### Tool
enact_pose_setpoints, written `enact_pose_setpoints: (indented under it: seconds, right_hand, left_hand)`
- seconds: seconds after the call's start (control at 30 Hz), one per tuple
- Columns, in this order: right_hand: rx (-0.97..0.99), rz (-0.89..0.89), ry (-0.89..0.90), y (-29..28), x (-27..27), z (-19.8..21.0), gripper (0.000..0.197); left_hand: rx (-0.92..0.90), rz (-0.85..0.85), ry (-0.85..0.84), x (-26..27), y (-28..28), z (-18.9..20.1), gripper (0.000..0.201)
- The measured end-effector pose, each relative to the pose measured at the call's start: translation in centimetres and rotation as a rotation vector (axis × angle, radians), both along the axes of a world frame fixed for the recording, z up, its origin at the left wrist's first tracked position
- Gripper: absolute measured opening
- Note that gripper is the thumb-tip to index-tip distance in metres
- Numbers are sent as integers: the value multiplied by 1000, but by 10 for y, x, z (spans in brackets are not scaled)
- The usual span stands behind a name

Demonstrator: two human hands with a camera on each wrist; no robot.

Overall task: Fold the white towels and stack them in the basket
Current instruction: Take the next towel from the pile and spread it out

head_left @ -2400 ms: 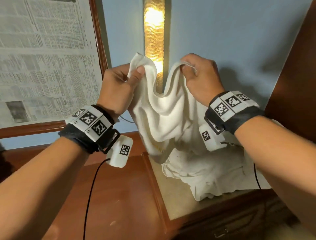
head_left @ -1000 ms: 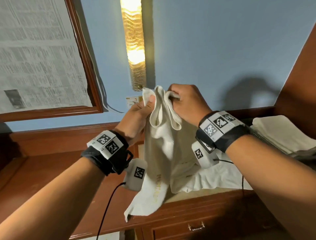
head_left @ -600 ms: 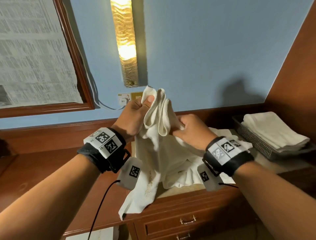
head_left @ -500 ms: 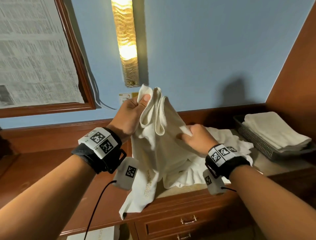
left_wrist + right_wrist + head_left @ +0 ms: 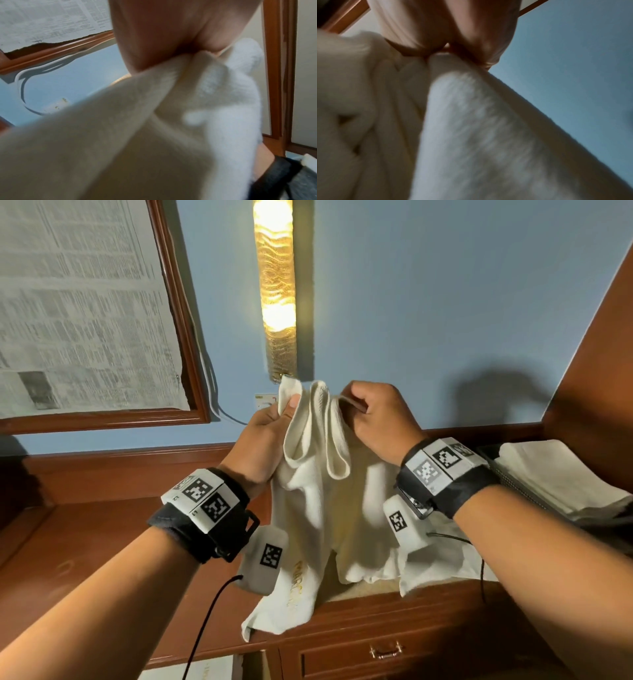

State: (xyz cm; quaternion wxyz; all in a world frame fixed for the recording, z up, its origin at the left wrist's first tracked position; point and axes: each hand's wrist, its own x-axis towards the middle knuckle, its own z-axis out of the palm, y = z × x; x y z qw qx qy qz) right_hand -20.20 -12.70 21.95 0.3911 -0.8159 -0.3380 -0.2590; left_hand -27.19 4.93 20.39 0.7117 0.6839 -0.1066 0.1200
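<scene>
Head view shows folded towels (image 5: 555, 474) already in the basket (image 5: 513, 477), while left hand (image 5: 260, 446) and right hand (image 5: 380, 422) each pinch a top corner of an unfolded towel (image 5: 318, 501), with more loose cloth (image 5: 442, 563) waiting.

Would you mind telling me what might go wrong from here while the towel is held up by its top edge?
1. Both the left hand and the right hand only pinch the white towel at its top edge, so a corner could slip free.
2. Its lower end hangs past the cabinet's front edge and might snag or touch the floor.
3. The loose pile beneath could be dragged along.
</scene>
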Motion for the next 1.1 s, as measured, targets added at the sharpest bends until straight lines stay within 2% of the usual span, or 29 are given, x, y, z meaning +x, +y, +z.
enact_pose_setpoints:
  seconds: [0.1,0.2,0.33,0.4,0.53,0.63,0.7,0.8,0.83,0.9,0.97,1.07,1.1]
  right_hand:
    - [-10,-53,32,17,-4,-1,21]
    - [-27,-72,119,29,-18,-15,30]
    - [-12,55,355,45,-58,-42,22]
    - [-95,57,441,55,-76,-65,24]
    - [-346,-146,607,72,-91,-123,37]
    - [-389,-213,714,84,-105,-156,37]
    - [-327,-296,739,95,-115,-166,36]
    - [-38,-355,690,123,-124,-159,22]
    - [97,-300,658,137,-129,-150,20]
    - [262,-134,572,171,-143,-124,33]
    - [205,19,459,202,-158,-97,28]
    - [25,80,305,234,-173,-68,11]
    - [3,67,260,239,-175,-60,13]
  left_hand:
    - [-40,-29,4,-9,7,-1,52]
    - [32,-22,0,-20,19,-6,44]
    - [206,25,-40,-35,48,-13,43]
    - [241,55,-28,-47,69,-14,43]
    - [313,91,-8,-80,113,-16,44]
    - [301,105,6,-107,147,-20,42]
    - [290,136,39,-123,172,-22,43]
    - [262,157,86,-148,206,-24,44]
    - [260,146,105,-156,214,-24,46]
    - [279,111,148,-172,225,-25,61]
    - [267,67,177,-184,233,-25,66]
    - [173,44,177,-192,245,-23,45]
    - [139,54,182,-192,248,-23,41]
